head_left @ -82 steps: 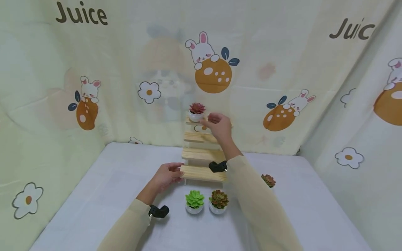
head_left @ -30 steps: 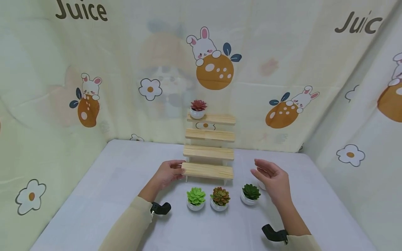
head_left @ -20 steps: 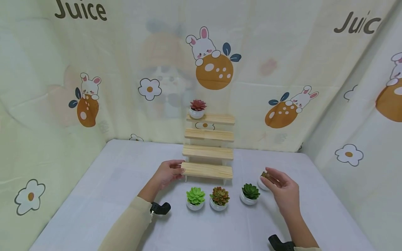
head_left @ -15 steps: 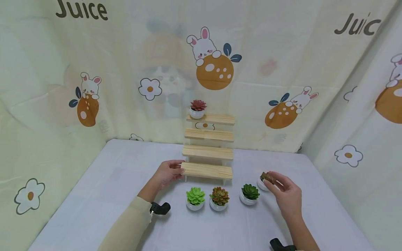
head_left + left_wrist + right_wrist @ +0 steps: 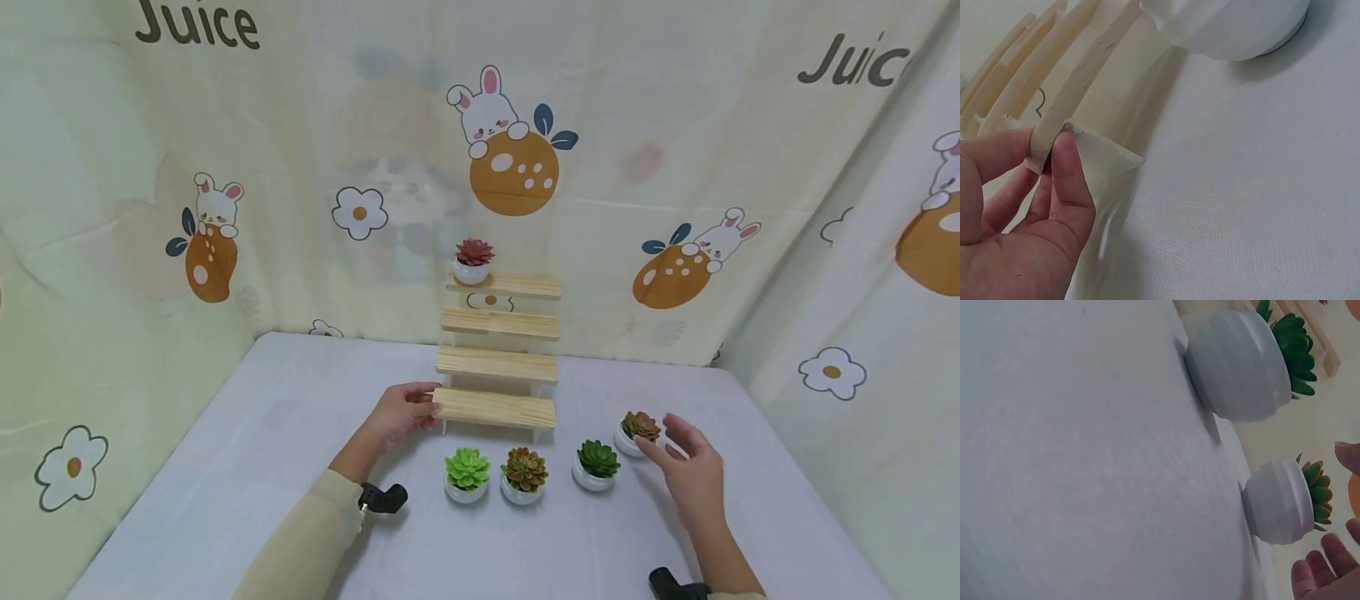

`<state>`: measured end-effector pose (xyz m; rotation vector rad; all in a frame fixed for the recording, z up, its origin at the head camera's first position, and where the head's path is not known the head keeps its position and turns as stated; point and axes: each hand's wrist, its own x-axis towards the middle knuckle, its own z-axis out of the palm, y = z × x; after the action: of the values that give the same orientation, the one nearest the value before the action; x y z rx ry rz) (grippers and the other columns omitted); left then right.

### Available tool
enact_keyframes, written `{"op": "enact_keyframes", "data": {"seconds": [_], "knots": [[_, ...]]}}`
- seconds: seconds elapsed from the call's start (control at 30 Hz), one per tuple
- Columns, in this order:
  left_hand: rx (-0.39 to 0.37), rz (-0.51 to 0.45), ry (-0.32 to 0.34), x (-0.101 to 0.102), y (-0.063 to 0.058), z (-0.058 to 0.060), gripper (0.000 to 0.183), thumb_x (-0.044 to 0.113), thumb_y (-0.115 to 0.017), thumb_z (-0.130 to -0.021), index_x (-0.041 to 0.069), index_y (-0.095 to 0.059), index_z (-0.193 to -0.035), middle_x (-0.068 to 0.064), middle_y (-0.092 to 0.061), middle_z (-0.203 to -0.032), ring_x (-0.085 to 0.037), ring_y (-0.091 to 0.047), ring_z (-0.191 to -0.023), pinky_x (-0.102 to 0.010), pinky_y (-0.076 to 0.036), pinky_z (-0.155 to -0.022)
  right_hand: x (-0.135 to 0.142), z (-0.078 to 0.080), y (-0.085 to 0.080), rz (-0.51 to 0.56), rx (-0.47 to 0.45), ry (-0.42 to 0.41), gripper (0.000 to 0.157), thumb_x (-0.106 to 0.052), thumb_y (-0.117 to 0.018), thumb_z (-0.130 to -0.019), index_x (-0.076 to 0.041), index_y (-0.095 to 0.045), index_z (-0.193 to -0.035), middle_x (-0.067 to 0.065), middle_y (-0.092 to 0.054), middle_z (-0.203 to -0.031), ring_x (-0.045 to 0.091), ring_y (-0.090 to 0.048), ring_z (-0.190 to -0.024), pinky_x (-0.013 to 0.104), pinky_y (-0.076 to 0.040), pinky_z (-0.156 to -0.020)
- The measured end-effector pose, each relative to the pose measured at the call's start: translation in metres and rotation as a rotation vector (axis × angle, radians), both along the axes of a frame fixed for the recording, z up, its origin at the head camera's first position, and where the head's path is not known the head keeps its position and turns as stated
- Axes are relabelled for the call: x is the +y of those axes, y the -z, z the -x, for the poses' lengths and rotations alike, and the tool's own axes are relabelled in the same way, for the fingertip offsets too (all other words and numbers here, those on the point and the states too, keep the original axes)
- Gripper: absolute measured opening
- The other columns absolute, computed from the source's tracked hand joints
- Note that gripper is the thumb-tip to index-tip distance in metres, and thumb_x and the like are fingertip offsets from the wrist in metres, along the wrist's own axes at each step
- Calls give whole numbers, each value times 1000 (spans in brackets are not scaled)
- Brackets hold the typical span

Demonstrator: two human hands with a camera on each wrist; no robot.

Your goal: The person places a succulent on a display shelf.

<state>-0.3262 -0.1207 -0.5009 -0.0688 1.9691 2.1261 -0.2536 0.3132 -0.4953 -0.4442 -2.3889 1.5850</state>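
Observation:
My left hand pinches the left end of the lowest board of a four-tier wooden shelf stand. In the left wrist view, thumb and fingers clasp the board's end from both faces. Over on the right, my right hand hovers beside a reddish-brown potted succulent, thumb and fingers spread around its right side. The right wrist view shows a gap between the fingers and that plant's white pot. A red succulent in a white pot stands on the top board's left end.
In front of the stand sit a bright green succulent and a brown-green succulent. A dark green succulent stands between these and my right hand. The white-covered table ends at a printed curtain behind the stand.
My right hand has left the red succulent on the top board, come down to the right, reached the reddish-brown succulent, then drawn slightly right of it. My left hand keeps its hold on the board.

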Motion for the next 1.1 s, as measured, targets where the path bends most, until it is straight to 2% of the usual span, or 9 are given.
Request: {"op": "enact_keyframes", "data": {"seconds": [0.13, 0.2, 0.3, 0.37, 0.5, 0.6, 0.9, 1.1], "knots": [[4, 0, 0, 0, 0, 0, 46, -5, -66, -95, -4, -58, -140, -14, -66, -112, -14, -68, -84, -26, -60, -74, 4, 4, 3, -4, -76, -57, 90, -44, -82, -86, -10, -39, -157, 12, -43, -160, 28, -44, -144, 26, -48, -111], [6, -3, 2, 0, 0, -1, 46, -5, -66, -95, -5, -57, -140, -13, -66, -111, -14, -67, -84, -26, -60, -74, 5, 6, 5, -3, -98, -78, 93, -46, -82, -85, -10, -36, -158, 12, -41, -162, 30, -43, -146, 24, -49, -108], [7, -11, 6, 1, -1, -2, 46, -5, -65, -95, -6, -57, -140, -13, -65, -111, -15, -67, -85, -27, -61, -75, 6, 9, 8, 7, -113, -102, 97, -46, -83, -85, -11, -33, -160, 14, -39, -162, 31, -42, -147, 11, -49, -99], [8, -11, 7, 1, -1, -2, 46, -5, -65, -95, -6, -56, -140, -13, -65, -111, -15, -67, -86, -27, -61, -75, 7, 11, 9, 17, -125, -123, 100, -45, -84, -84, -11, -30, -161, 16, -38, -163, 32, -41, -148, 11, -48, -100], [0, -6, 0, 1, -1, -1, 46, -5, -66, -95, -5, -57, -140, -15, -66, -113, -16, -68, -87, -26, -61, -74, 7, 15, 10, 18, -149, -167, 103, -42, -84, -85, -9, -24, -163, 21, -33, -164, 35, -36, -151, 35, -41, -119], [0, -1, -4, 1, 0, -1, 45, -6, -66, -95, -5, -58, -139, -16, -67, -114, -16, -68, -87, -26, -61, -74, 6, 17, 10, -7, -160, -184, 102, -41, -83, -86, -6, -24, -162, 23, -33, -163, 36, -35, -151, 48, -34, -123], [4, -11, -11, 2, 0, -2, 45, -7, -67, -94, -5, -59, -138, -15, -67, -112, -16, -68, -87, -27, -61, -73, 3, 21, 9, -23, -191, -177, 99, -37, -82, -87, 2, -27, -160, 28, -37, -159, 40, -37, -147, 51, -34, -121], [5, -10, -8, 1, 0, -2, 45, -6, -67, -94, -5, -59, -138, -14, -67, -111, -15, -68, -85, -26, -60, -73, 2, 22, 10, -64, -197, -162, 96, -40, -82, -88, 1, -32, -158, 27, -41, -157, 37, -42, -143, 45, -40, -113]]}}
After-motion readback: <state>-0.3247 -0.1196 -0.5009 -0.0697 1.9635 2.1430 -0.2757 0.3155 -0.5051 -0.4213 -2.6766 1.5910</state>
